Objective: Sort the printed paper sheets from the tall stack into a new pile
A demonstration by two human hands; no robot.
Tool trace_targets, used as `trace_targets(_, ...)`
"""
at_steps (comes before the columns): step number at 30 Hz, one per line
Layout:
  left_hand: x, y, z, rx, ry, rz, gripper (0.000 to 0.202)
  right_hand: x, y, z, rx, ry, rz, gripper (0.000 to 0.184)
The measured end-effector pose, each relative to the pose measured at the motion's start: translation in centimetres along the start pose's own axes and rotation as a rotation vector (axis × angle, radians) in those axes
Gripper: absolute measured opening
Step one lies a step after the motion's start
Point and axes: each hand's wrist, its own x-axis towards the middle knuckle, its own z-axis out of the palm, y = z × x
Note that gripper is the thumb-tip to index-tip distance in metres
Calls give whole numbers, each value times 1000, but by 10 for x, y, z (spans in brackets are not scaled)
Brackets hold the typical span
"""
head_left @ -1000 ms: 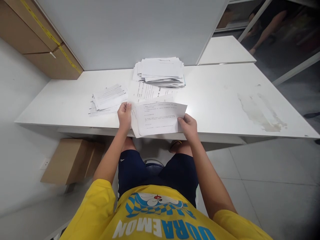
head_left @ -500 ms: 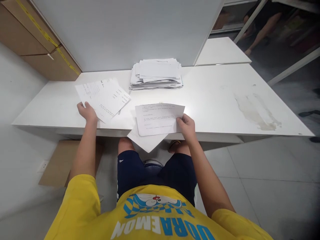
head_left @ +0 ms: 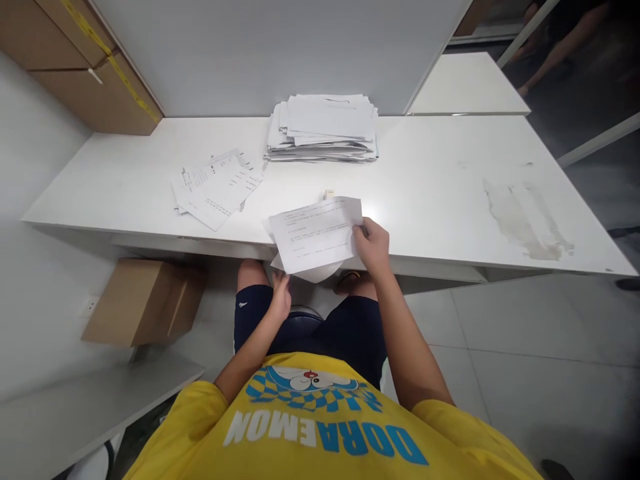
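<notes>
My right hand (head_left: 371, 244) pinches the right edge of a few printed sheets (head_left: 315, 233) held over the table's near edge. My left hand (head_left: 281, 293) is below those sheets, above my lap, with its fingers reaching up under their lower left corner; whether it grips them is hidden. A small spread of printed sheets (head_left: 216, 187) lies on the white table (head_left: 430, 187) to the left. A tall, untidy stack of papers (head_left: 324, 127) sits at the back centre against the partition.
A grey partition (head_left: 260, 53) closes the table's far side. Cardboard boxes (head_left: 80, 67) stand at the back left, another box (head_left: 145, 300) on the floor under the table. A stain (head_left: 525, 220) marks the table's right part. A person's legs (head_left: 555, 47) show at far right.
My left hand laid a sheet on the left pile, then came back down under the sheets in my right hand. The right hand kept its hold.
</notes>
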Motion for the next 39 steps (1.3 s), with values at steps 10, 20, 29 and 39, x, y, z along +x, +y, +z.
trace_targets(10,21,33,11,-300,-138,116,35,1,-3,-1,4,-6,-1,12)
trace_targets(20,22,85,0,-8,-54,516,51,1,-5,-5,59,-42,62,13)
trace_targets(29,29,119,13,192,-100,656,45,2,-6,-7,92,-62,39,14)
trace_targets(39,39,135,29,342,-196,661,46,1,-7,-8,82,-69,71,20)
